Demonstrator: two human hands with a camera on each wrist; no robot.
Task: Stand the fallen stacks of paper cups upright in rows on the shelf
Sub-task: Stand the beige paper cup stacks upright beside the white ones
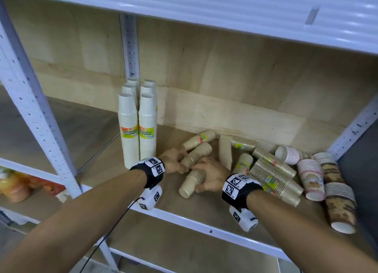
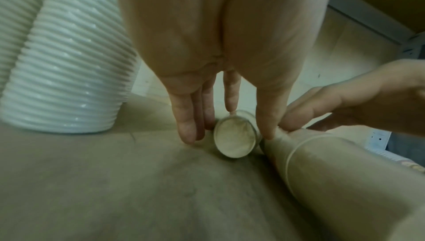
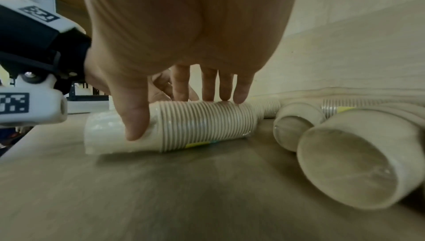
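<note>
On the wooden shelf (image 1: 204,209), middle of the board: two fallen stacks of beige paper cups, ribbed with rims, each sleeved in clear wrap with a yellow-green label.

My left hand (image 1: 173,160) closes thumb and fingers round the base end of the upper beige stack (image 1: 197,154); the left wrist view shows its round bottom (image 2: 234,139) between my fingertips. My right hand (image 1: 212,176) lies over the lower beige stack (image 1: 192,182), thumb curled down its near side, fingers across the top, as the right wrist view (image 3: 195,126) shows. The two stacks lie side by side, nearly touching, bases toward me.

Standing: six tall white stacks (image 1: 128,129), two columns of three, against the left rear upright (image 1: 131,47).

Fallen, further right: about seven more beige stacks (image 1: 272,170) jumbled together, the exact count unclear; three pink-and-white printed stacks (image 1: 313,178), one partly hidden behind; two brown-patterned stacks (image 1: 339,209), the nearer one reaching the shelf's front edge.

Open board: between the white stacks and my hands, and along the front rail (image 1: 194,221) below my wrists. The upper shelf (image 1: 204,13) overhangs close above.
</note>
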